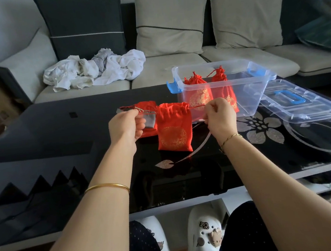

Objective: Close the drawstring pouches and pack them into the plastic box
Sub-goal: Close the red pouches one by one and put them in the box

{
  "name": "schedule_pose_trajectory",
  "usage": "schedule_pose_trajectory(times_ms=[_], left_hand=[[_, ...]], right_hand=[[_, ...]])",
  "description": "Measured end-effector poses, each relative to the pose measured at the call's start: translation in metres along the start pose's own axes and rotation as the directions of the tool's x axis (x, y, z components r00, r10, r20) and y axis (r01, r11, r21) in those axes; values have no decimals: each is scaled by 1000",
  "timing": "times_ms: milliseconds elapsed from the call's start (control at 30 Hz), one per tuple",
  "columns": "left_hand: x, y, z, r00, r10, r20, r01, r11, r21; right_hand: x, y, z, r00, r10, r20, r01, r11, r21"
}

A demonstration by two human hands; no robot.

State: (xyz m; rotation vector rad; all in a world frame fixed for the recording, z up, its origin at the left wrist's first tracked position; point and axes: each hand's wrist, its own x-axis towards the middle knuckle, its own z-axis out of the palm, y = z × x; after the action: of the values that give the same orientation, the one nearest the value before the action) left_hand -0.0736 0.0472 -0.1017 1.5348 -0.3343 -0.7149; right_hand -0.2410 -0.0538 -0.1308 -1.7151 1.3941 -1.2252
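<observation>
Left hand and right hand each pinched a drawstring end, red pouch stretched between them; plastic box just beyond right hand held two pouches.

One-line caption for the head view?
Both hands pull a red pouch's drawstrings; two pouches sit in the plastic box.

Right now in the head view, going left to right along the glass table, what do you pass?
Left hand pinching a cord → red pouch held up between the hands → right hand pinching the other cord → clear plastic box with two closed pouches inside → its lid lying flat on the table.
</observation>
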Motion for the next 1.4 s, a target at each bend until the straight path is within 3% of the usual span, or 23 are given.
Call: schedule_pose_trajectory(times_ms=[100, 167, 233, 300, 367, 433, 533, 633, 767, 867, 1000, 1100, 1167, 1267, 1400], left_hand=[[1, -3, 0, 997, 52, -63, -44, 993, 113], [1, -3, 0, 990, 72, -122, -56, 989, 133], [1, 1, -2, 984, -17, -176, 12, 999, -30], [-1, 5, -4, 976, -136, -171, 89, 963, -255], [-4, 6, -4, 974, -174, -148, 112, 928, -354], [-7, 8, -1, 987, -133, -89, 82, 896, -437], [-15, 17, 5, 990, 93, 108, -31, 879, -477], [-27, 24, 13, 889, 332, 317, -205, 905, -372], [-38, 25, 24, 793, 402, 458, -406, 909, -95], [-43, 25, 28, 750, 367, 550, -474, 878, 61], [-48, 25, 32, 738, 392, 550, -565, 804, 186], [-43, 23, 33, 768, 396, 504, -542, 821, 180], [-42, 22, 33, 773, 389, 501, -520, 841, 149], [-44, 22, 34, 759, 385, 525, -520, 844, 132], [-44, 21, 35, 750, 387, 537, -506, 858, 87]], right_hand=[[-1, -2, 0, 995, 70, 76, -77, 994, 83], [2, -4, -3, 948, 265, 174, -309, 895, 322], [5, -8, -11, 825, 457, 332, -559, 578, 595], [9, -7, -17, 714, 537, 448, -642, 250, 725], [10, -6, -19, 687, 555, 469, -632, 136, 763], [8, -9, -19, 725, 548, 416, -594, 192, 781], [5, -25, -24, 864, 448, 230, -449, 478, 755], [0, -48, -30, 973, 169, 155, -229, 735, 638], [-9, -68, -31, 970, -189, 152, 106, 894, 435], [-11, -72, -29, 936, -308, 170, 235, 907, 349], [-14, -71, -24, 922, -280, 268, 145, 890, 432], [-11, -69, -24, 945, -133, 297, -43, 854, 519], [-11, -62, -23, 930, -60, 363, -131, 868, 479], [-16, -55, -19, 887, -62, 457, -128, 918, 375], [-16, -54, -18, 875, -124, 467, -36, 947, 319]])
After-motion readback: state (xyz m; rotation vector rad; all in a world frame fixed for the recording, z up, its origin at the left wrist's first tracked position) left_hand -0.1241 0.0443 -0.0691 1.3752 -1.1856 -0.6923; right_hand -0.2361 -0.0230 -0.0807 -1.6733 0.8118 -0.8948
